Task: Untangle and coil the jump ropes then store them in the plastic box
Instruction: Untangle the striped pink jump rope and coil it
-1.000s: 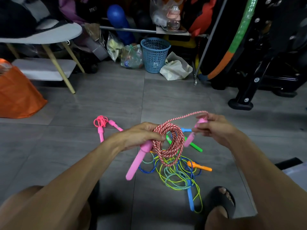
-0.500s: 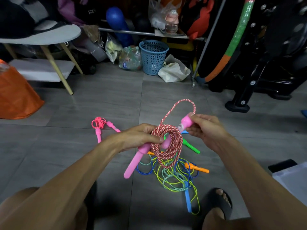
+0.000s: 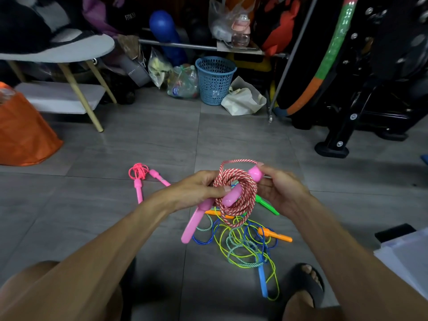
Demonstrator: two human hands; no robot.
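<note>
Up front, head view: left hand gripping red-white coiled rope and one pink handle, long axis slanting down-left toward near floor. Right hand fingers pinching second pink handle, pushed through coil, tip pointing down-left. Tangled ropes below on floor.

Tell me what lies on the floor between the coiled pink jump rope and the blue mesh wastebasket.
Head view: only bare grey floor tiles between the coiled pink jump rope and the blue mesh wastebasket.
</note>
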